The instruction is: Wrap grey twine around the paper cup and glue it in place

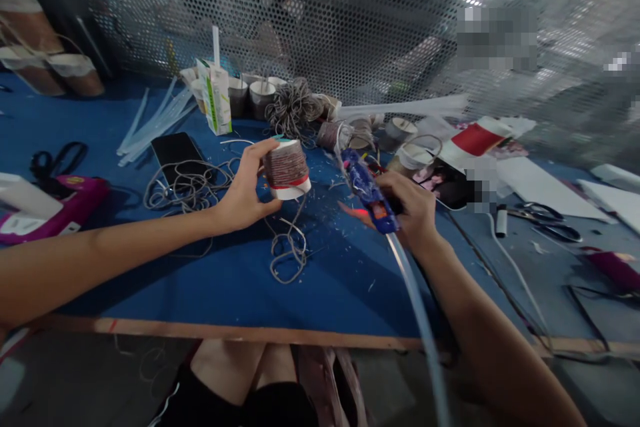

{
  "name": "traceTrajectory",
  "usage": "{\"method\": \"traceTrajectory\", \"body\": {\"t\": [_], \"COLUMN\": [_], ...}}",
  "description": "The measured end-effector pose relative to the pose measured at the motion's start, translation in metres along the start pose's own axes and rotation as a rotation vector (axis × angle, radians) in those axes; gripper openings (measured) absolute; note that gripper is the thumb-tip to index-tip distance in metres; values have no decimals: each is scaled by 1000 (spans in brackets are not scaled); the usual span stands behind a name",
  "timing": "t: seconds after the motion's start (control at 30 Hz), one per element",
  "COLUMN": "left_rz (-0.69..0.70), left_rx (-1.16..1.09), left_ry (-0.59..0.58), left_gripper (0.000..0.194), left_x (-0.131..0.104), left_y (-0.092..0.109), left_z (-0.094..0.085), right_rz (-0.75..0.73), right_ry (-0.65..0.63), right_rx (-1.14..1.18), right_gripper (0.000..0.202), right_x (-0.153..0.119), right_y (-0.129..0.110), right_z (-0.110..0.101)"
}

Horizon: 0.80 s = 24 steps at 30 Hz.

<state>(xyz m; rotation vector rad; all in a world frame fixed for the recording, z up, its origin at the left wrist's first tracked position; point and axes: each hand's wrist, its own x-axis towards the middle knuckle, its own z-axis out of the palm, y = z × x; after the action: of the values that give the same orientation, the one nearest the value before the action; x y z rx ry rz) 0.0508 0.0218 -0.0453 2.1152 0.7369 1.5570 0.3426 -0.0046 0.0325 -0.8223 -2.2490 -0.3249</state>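
My left hand (245, 190) holds a small paper cup (287, 170) wrapped most of the way in grey-brown cord, with a white base and a red stripe showing. A loose tail of that cord (289, 247) hangs down and coils on the blue table (200, 287). My right hand (407, 207) grips a blue glue gun (367, 190), its nozzle pointing up and left toward the cup. A clear glue stick (417, 310) trails from the gun's back toward me.
Wrapped and bare cups (260, 95) stand at the back beside a green carton (216, 97) and a cord tangle (293, 107). A phone (176, 150), loose cord (187, 184), glue sticks (150, 122), a pink glue gun (60, 207) lie left; scissors (547, 222) right. Perforated screen behind.
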Motion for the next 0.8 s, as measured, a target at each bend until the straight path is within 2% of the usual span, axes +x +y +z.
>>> {"method": "traceTrajectory", "body": {"t": [0.13, 0.3, 0.53, 0.8], "left_rz": [-2, 7, -3, 56], "left_rx": [72, 109, 101, 68], "left_ry": [30, 24, 23, 30], "left_gripper": [87, 89, 88, 86], "left_x": [1, 3, 2, 1], "left_y": [2, 4, 5, 4], "left_z": [-1, -3, -3, -2], "right_rz": [-42, 60, 35, 63], "right_ry": [2, -70, -129, -198], "right_rx": [159, 278, 351, 345], "right_gripper": [10, 16, 16, 16], "right_x": [0, 2, 3, 0], "right_y": [-15, -26, -30, -28], "right_z": [4, 6, 5, 7]}}
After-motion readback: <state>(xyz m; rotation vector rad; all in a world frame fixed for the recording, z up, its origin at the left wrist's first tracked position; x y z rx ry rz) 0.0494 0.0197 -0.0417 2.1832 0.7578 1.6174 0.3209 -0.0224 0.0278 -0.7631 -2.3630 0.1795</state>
